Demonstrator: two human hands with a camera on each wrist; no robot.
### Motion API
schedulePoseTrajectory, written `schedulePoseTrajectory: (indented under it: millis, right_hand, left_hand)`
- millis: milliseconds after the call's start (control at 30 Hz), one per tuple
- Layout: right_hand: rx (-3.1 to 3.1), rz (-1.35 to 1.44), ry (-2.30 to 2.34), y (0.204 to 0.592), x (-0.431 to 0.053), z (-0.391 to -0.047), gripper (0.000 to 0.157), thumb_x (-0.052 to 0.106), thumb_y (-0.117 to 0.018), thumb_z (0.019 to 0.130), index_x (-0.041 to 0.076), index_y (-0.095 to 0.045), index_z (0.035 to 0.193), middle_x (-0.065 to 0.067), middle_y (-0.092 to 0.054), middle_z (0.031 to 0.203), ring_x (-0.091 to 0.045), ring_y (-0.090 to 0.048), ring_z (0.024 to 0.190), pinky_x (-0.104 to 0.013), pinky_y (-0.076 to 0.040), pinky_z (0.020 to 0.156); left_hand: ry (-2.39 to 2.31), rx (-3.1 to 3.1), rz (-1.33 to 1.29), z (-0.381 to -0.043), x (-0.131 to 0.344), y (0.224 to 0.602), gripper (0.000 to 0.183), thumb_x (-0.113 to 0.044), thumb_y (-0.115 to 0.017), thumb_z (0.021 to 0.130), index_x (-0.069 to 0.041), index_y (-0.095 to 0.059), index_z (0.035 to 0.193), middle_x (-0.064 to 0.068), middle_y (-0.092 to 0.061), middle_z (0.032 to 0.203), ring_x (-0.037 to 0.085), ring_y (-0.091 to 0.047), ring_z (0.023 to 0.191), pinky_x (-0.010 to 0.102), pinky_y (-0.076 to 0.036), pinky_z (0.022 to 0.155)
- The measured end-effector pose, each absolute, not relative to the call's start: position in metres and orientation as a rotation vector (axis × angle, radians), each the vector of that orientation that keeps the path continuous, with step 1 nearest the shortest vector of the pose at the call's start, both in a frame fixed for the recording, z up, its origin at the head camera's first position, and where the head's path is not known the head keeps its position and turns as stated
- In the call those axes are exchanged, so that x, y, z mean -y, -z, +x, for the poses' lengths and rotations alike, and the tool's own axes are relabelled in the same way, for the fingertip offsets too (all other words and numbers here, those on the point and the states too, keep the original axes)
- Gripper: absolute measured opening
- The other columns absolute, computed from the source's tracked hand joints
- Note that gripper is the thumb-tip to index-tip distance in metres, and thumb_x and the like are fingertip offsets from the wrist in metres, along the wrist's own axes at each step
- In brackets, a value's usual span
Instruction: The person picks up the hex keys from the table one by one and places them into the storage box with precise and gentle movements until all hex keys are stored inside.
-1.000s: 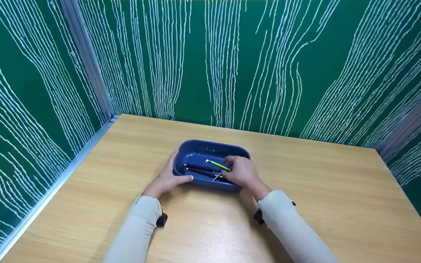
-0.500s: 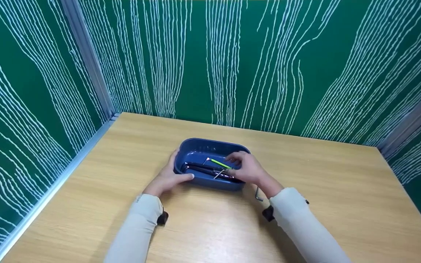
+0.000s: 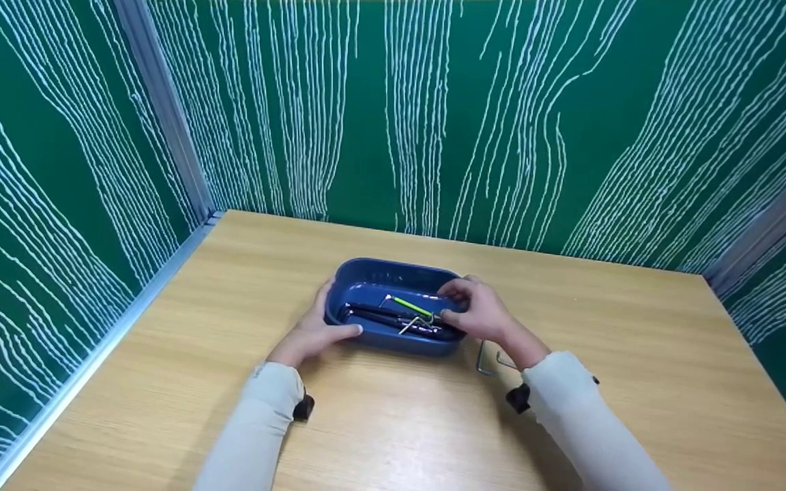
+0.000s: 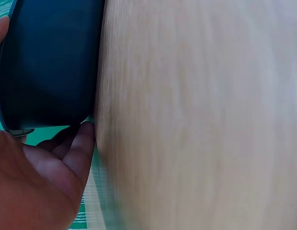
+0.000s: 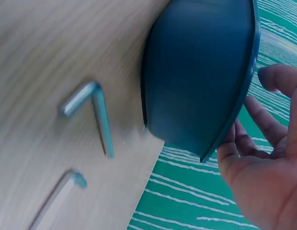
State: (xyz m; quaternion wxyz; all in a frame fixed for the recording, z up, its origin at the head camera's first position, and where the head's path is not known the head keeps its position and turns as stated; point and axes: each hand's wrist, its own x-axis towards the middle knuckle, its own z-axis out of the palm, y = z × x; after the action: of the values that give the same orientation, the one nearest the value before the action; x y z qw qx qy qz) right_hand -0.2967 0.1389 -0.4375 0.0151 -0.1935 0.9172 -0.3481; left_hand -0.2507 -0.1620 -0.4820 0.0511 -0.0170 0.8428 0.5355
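Observation:
A blue oblong plastic bin (image 3: 393, 342) sits on the table. My left hand (image 3: 310, 336) grips its left end, thumb over the near rim and fingers along the outer wall. At the right end, my right hand (image 3: 480, 311) spreads its thumb and fingers over the rim, with nothing seen between them. Inside lie a lime-green stick with a bent metal tip (image 3: 412, 306), long dark pen-like pieces (image 3: 374, 313) and a silver hex key (image 3: 409, 326). Below my right hand, one hex key (image 5: 101, 122) and a second hex key (image 5: 55, 196) lie on the table.
The wooden table (image 3: 379, 423) extends around the bin on all sides. Green panels (image 3: 359, 136) with white wavy lines stand behind it and to both sides, with metal posts at the corners.
My right hand has moved right, from the bin's contents to its right rim. Two hex keys beside the bin have come into view from behind it. My left hand stays put.

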Motion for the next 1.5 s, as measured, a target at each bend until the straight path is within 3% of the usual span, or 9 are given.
schedulePoseTrajectory:
  millis: [267, 700, 967, 1200, 1500]
  right_hand:
    - [-2.903, -0.684, 1.194, 0.437, -0.163, -0.299, 0.025, 0.016, -0.064, 0.075, 0.011, -0.06, 0.099, -0.004, -0.054, 0.098, -0.023, -0.05, 0.094, -0.04, -0.049, 0.075]
    - [-2.892, -0.502, 0.836, 0.446, -0.188, -0.295, 0.017, 0.019, -0.063, 0.074, 0.022, -0.063, 0.09, 0.003, -0.058, 0.089, -0.019, -0.048, 0.086, -0.036, -0.043, 0.078]
    - [-2.811, -0.551, 0.776, 0.458, -0.193, -0.294, 0.014, 0.018, -0.067, 0.071, 0.022, -0.067, 0.084, 0.008, -0.06, 0.084, -0.016, -0.051, 0.079, -0.032, -0.046, 0.072]
    - [-2.74, -0.501, 0.752, 0.465, -0.196, -0.291, 0.021, 0.016, -0.075, 0.062, 0.026, -0.068, 0.079, 0.008, -0.06, 0.084, -0.015, -0.052, 0.078, -0.03, -0.048, 0.071]
    - [-2.737, -0.561, 0.651, 0.47, -0.198, -0.291, 0.019, 0.016, -0.078, 0.06, 0.027, -0.066, 0.07, 0.008, -0.057, 0.078, -0.014, -0.05, 0.073, -0.027, -0.044, 0.066]
  left_hand:
    - [-1.651, -2.563, -0.041, -0.251, 0.164, 0.482, 0.097, -0.04, -0.075, 0.063, -0.049, -0.008, 0.134, -0.004, -0.023, 0.142, 0.022, -0.028, 0.125, 0.05, -0.022, 0.102]
    - [-1.638, -2.564, -0.044, -0.25, 0.164, 0.481, 0.098, -0.042, -0.074, 0.063, -0.049, -0.008, 0.133, -0.004, -0.022, 0.142, 0.024, -0.027, 0.126, 0.052, -0.022, 0.102]
    - [-1.618, -2.585, -0.03, -0.249, 0.163, 0.481, 0.104, -0.058, -0.073, 0.054, -0.046, -0.008, 0.135, -0.006, -0.022, 0.142, 0.022, -0.027, 0.125, 0.052, -0.023, 0.102]
    - [-1.666, -2.534, -0.016, -0.249, 0.163, 0.482, 0.098, -0.041, -0.075, 0.063, -0.046, -0.008, 0.135, -0.003, -0.022, 0.142, 0.025, -0.027, 0.125, 0.052, -0.02, 0.102]
    - [-1.666, -2.539, -0.021, -0.25, 0.162, 0.481, 0.1, -0.045, -0.075, 0.06, -0.046, -0.009, 0.135, -0.004, -0.023, 0.142, 0.024, -0.027, 0.125, 0.052, -0.019, 0.103]
